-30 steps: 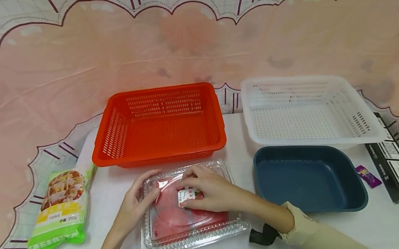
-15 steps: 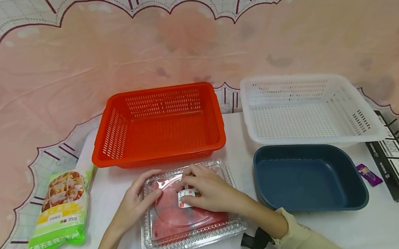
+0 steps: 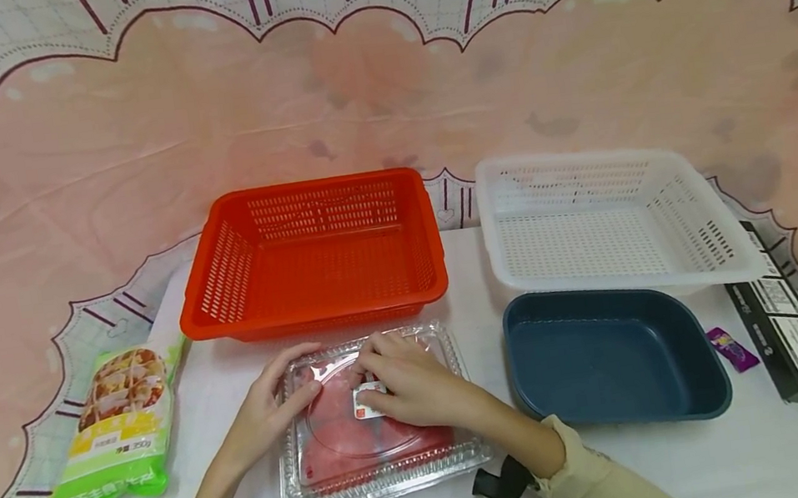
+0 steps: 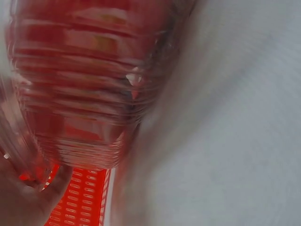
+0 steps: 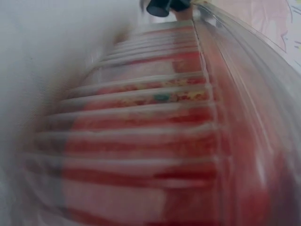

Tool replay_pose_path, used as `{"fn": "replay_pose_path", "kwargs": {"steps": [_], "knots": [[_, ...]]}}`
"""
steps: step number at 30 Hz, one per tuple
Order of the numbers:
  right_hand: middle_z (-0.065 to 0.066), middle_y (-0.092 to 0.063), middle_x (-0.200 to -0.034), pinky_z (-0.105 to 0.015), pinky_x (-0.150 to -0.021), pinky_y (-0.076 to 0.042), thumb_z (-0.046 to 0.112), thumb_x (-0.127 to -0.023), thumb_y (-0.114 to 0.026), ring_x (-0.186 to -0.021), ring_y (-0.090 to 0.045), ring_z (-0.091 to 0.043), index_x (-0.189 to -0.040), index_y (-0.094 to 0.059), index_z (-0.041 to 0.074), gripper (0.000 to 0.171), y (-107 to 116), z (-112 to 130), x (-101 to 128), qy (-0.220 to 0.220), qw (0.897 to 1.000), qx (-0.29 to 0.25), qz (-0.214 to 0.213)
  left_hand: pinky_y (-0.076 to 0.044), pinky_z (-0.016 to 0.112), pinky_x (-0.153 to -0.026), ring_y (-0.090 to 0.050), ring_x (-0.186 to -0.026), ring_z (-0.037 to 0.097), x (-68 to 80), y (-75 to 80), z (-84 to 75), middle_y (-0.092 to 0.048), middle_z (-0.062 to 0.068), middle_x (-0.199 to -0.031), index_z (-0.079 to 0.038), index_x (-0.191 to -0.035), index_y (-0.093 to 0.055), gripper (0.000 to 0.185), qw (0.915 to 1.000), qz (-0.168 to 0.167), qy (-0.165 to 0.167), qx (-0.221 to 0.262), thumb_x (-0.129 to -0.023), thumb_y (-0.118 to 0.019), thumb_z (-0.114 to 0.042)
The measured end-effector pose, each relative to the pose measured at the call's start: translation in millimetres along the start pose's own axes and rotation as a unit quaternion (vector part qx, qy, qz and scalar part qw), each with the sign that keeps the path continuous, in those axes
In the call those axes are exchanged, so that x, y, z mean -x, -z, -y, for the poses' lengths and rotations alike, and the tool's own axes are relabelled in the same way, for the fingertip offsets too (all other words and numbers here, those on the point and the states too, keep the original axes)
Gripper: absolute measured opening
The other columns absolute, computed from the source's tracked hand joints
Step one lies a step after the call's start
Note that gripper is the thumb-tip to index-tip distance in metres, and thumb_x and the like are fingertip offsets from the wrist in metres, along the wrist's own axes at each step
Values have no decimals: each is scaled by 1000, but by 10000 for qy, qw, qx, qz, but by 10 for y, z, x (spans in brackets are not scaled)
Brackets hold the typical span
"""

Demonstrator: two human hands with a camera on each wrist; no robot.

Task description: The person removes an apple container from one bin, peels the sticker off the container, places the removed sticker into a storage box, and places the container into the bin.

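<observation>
A clear plastic clamshell container (image 3: 398, 472) with red contents lies on the white table (image 3: 699, 462), in front of the red basket. My left hand (image 3: 269, 413) holds its back left corner, index finger along the rim and thumb on the lid. My right hand (image 3: 409, 382) lies on the lid with bent fingers pressing near the back edge, half covering a small white label (image 3: 363, 405). The left wrist view shows the ribbed container wall (image 4: 84, 84) close up and blurred, with part of my hand (image 4: 23, 197). In the right wrist view the container's ribbed side (image 5: 150, 132) fills the frame.
A red basket (image 3: 309, 252) and a white basket (image 3: 607, 221) stand at the back, a dark blue tray (image 3: 610, 356) to the right. A green food bag (image 3: 119, 420) lies at the left edge; a purple sachet (image 3: 731, 346) and a black box (image 3: 788, 332) lie far right.
My right hand has slid slightly left over the label, covering more of it. The left hand and the container have stayed put.
</observation>
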State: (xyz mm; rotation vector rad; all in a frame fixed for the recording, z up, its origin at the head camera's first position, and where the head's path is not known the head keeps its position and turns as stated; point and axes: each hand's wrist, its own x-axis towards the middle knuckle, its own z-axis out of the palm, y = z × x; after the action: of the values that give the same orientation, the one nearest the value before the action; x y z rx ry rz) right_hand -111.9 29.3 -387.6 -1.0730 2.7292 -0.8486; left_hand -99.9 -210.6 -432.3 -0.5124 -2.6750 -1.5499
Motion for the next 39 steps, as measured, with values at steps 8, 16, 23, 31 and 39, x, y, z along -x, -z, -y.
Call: {"fn": "replay_pose_path", "kwargs": {"steps": [8,16,23,31,39], "knots": [[2,-55,-98,-24,-80,-38,24,-90,-68,-91,-46,-12,-96,-62,19,10,4,7,-2,105,9998,154,106,-38,20,-102,-44,-118,-4,10,-8,0,-57,4,-133,-21,-134,-52,42,10000,19,13,-69,-93,-60,-15],[4,-54,-97,-25,-81,-36,31,-90,-68,-91,-43,-10,-104,-61,19,19,135,7,-22,95,9975,49,698,-38,27,-104,-44,-118,-4,-21,10,-17,-57,4,-133,-21,-134,-52,43,9999,18,29,-130,-93,-61,-15],[5,-53,-98,-25,-82,-36,31,-91,-67,-94,-43,-10,-105,-60,20,20,166,5,-30,88,9958,84,907,-39,45,-106,-43,-118,-5,-27,4,-15,-57,6,-133,-20,-134,-52,43,9999,24,49,-105,-93,-60,-15],[4,-54,-101,-27,-86,-37,29,-90,-68,-96,-44,-10,-107,-60,19,20,179,0,-38,-7,9938,-146,1098,-38,32,-106,-43,-119,-5,-19,2,-7,-56,5,-134,-22,-134,-52,42,9999,28,63,-96,-94,-60,-16],[3,-53,-94,-25,-82,-36,22,-89,-67,-91,-44,-11,-99,-63,19,12,173,52,-106,-188,9937,-30,1107,-36,15,-101,-44,-116,-6,-4,0,7,-57,6,-132,-21,-134,-52,41,9999,10,163,-31,-94,-60,-16]]}}
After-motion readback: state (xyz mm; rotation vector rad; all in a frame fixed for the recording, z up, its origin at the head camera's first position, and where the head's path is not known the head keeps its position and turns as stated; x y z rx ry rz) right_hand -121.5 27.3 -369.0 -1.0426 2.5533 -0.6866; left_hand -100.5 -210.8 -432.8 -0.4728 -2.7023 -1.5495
